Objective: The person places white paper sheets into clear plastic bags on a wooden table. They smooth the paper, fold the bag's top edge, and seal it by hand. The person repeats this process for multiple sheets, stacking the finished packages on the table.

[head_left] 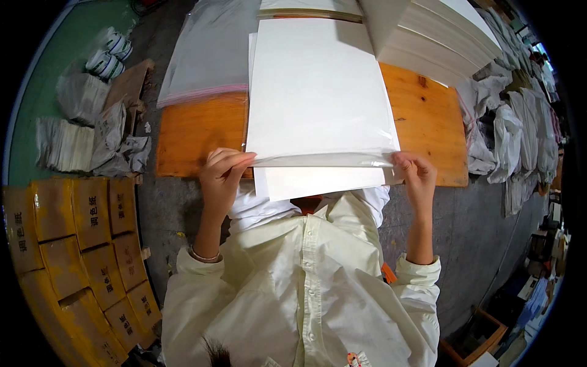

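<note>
Clear film, far edge indistinct

Worn on the person's head, the left of two fisheye cameras looks steeply down, upright and unmirrored, with the white sheets before it. It sits close enough that the person's shirt looms large on the near side of the sheets. The wide lens takes in the wooden surface around them, and well left of them, cartons bending along the dark rim.
</note>
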### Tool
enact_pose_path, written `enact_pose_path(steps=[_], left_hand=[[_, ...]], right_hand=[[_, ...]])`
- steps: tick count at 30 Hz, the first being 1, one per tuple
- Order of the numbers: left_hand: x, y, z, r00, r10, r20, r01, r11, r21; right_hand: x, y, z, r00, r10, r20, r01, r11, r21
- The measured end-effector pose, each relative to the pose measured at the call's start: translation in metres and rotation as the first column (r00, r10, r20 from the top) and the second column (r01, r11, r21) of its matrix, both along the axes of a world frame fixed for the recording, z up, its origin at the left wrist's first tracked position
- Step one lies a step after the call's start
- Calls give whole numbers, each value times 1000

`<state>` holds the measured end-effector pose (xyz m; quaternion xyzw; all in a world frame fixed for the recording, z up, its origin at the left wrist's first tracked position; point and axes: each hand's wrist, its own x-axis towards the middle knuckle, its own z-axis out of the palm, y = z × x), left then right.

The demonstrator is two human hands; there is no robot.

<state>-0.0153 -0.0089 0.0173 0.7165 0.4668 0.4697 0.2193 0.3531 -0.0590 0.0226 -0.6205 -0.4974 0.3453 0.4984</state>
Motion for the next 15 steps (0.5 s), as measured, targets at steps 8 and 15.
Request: enact_pose_path(steps=[8,15], left_hand=[[15,21,-4,994,80,-75,-72,992,104],[10,35,-2,992,13,126,-10,1000,-27]], right_hand=[[2,25,-5,999,-41,7,42,998,-37],[2,36,-5,998,-37,-59,36,999,-17]])
